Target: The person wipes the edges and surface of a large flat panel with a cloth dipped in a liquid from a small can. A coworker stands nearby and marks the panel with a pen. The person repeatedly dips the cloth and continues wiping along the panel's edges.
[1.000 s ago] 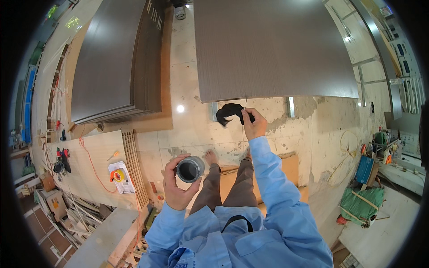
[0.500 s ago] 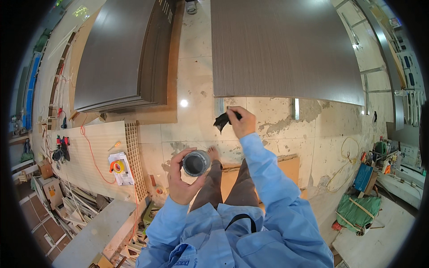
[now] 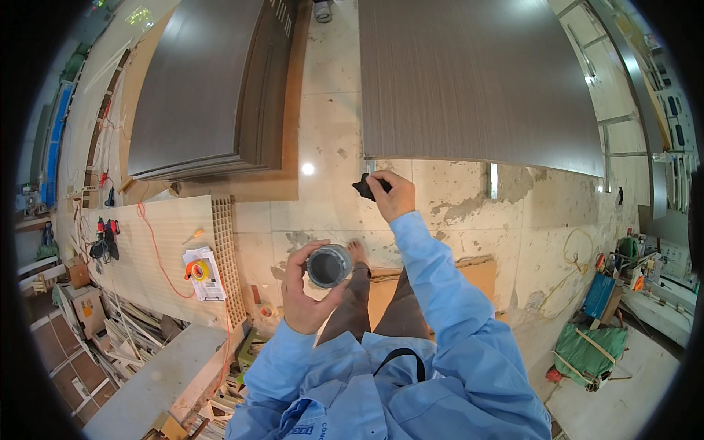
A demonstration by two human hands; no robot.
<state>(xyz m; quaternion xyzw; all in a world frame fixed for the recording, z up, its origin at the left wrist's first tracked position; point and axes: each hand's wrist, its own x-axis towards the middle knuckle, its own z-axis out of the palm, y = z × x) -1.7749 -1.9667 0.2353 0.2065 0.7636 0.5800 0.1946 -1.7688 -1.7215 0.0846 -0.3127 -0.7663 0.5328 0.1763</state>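
My left hand [image 3: 306, 304] is closed round a round grey jar [image 3: 329, 266], held with its open mouth up in front of my legs. The inside looks grey; what it contains I cannot make out. Farther out, my right hand [image 3: 394, 196] pinches a crumpled black cloth [image 3: 363, 187], whose loose end sticks out to the left. This hand is just short of the near edge of a large dark brown wood-grain panel [image 3: 477, 88], apart from it. The panel lies raised on a metal frame, a leg [image 3: 492, 181] of which shows below.
A stack of dark panels [image 3: 194, 95] rises at the far left. Left of me, a ribbed light board [image 3: 165, 249] bears papers [image 3: 208, 282], yellow tape [image 3: 198, 270] and an orange cord [image 3: 158, 257]. At right are a green bag [image 3: 587, 352] and a yellow hose [image 3: 568, 253].
The black cloth is bunched differently, its hanging tip drawn up, and my right hand has shifted slightly. The whole scene slides a little to the right. My left hand keeps the jar.
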